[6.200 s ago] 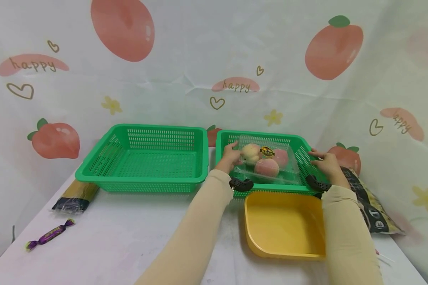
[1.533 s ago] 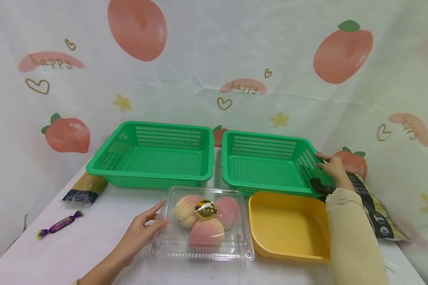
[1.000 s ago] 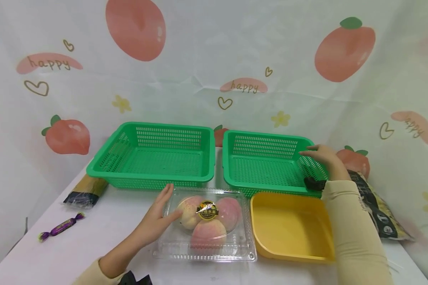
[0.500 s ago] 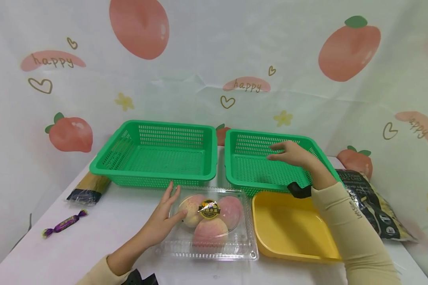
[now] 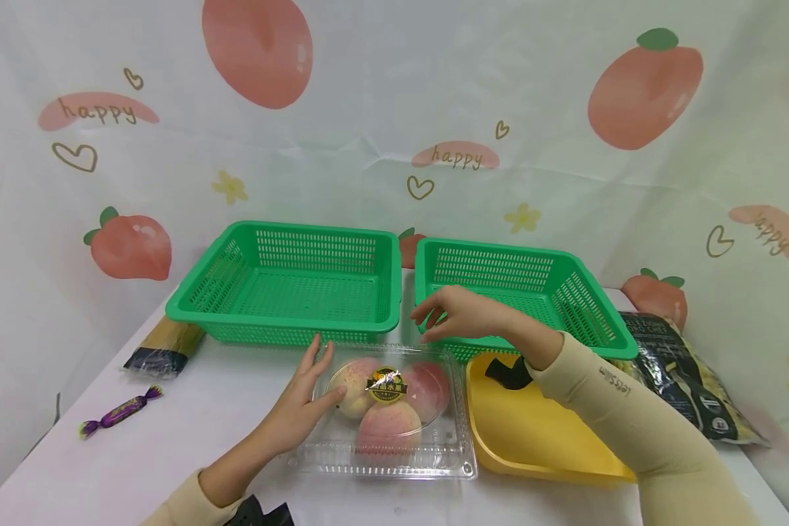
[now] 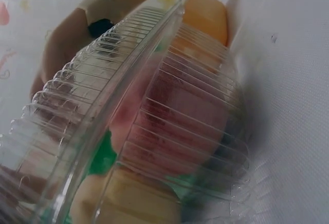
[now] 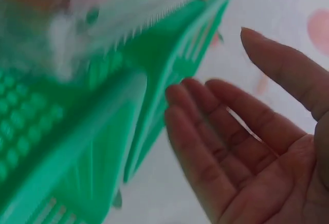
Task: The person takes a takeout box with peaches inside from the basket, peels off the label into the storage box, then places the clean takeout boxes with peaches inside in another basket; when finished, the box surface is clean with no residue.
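Note:
A clear plastic clamshell box of peaches (image 5: 386, 427) with a dark round label stands on the table's front middle. My left hand (image 5: 296, 409) lies at its left side, fingers straight and spread, thumb over the lid. In the left wrist view the box's ribbed wall (image 6: 169, 116) fills much of the picture, with a pink peach (image 6: 164, 121) inside. My right hand (image 5: 463, 314) hangs past the box's back right corner, before the right green basket (image 5: 592, 292); its fingers are loosely bent and hold nothing. In the right wrist view the right palm (image 7: 277, 183) and separated fingers show.
A larger green basket (image 5: 283, 329) stands back left. A yellow basin (image 5: 539, 424) sits right of the box, under the right forearm. A dark printed bag (image 5: 684, 380) lies far right. At left are a packet of noodles (image 5: 164, 347) and a purple wrapped candy (image 5: 121, 413).
Earlier the peach box was in the right basket between both hands; now it is on the table. The right hand has left that basket's right side and moved left toward the box.

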Demonstrator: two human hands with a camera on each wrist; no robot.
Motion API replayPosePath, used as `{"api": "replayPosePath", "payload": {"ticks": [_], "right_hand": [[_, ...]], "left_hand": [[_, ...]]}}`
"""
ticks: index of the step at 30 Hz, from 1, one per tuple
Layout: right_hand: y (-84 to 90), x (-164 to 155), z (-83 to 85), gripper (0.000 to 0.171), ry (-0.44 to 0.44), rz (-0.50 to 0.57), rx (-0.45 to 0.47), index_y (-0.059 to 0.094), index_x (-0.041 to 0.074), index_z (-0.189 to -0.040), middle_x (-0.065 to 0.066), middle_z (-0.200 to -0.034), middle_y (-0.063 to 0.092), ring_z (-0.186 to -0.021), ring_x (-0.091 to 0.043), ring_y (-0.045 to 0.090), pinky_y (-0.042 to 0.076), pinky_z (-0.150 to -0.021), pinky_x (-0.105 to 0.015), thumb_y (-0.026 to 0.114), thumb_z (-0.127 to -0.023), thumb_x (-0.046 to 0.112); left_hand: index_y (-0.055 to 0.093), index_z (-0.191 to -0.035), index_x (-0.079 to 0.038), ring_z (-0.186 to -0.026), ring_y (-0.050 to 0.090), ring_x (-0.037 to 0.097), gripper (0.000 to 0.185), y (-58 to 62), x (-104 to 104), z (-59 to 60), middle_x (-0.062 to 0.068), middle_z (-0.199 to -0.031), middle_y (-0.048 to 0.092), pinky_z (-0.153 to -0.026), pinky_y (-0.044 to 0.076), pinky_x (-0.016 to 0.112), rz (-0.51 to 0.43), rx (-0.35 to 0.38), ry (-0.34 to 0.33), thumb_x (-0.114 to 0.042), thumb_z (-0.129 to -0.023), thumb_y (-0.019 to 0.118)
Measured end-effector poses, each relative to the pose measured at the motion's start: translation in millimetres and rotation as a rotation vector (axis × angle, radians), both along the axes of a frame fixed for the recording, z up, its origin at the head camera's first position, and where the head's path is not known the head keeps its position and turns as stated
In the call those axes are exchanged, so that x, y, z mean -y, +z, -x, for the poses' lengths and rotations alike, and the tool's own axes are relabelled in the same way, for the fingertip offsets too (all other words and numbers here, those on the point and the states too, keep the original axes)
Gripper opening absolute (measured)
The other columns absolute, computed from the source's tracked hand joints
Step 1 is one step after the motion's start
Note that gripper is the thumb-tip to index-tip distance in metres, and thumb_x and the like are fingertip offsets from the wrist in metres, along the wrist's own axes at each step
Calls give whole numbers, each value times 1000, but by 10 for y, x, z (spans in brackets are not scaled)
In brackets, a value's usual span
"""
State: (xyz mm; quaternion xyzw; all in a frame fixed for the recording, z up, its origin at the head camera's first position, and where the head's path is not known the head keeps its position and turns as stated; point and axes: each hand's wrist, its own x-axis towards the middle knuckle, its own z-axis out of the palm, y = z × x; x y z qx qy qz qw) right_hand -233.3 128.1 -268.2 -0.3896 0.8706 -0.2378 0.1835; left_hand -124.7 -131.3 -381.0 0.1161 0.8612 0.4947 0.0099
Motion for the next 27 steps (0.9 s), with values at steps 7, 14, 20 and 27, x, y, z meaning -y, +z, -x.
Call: {"api": "replayPosePath", "payload": {"ticks": [7, 14, 20, 27], "right_hand": [[-87, 297, -64, 30, 126, -100, 93, 65, -1, -112, -12, -104, 69, -91, -11, 64, 52, -78, -18, 68, -84, 9], [-184, 511, -110, 19, 154, -164, 143, 71, 3, -100, -4, -92, 71, -79, -4, 63, 52, -71, -17, 68, -82, 2], [-250, 639, -99, 4, 156, -178, 109, 71, 1, -85, -5, -80, 70, -69, -4, 60, 51, -63, -16, 68, -82, 1], [-290, 668, -78, 9, 167, -177, 108, 66, 2, -77, -4, -74, 66, -68, -12, 60, 48, -60, -16, 64, -86, 3]], "left_hand": [[14, -149, -2, -141, -4, 44, 72, -25, -21, 25, 15, -157, -9, -107, 8, 66, -25, 23, -10, -24, -94, 56], [15, -148, -2, -141, -2, 44, 72, -16, -14, 18, 15, -157, -7, -107, 9, 65, -17, 11, -4, -23, -93, 56], [15, -149, -3, -142, -3, 43, 72, -5, -1, 22, 16, -157, -7, -108, 8, 65, -16, 21, 0, -24, -93, 56], [14, -149, -3, -142, -4, 43, 72, 2, 10, 16, 15, -157, -9, -108, 7, 65, -15, 33, -6, -24, -94, 55]]}}
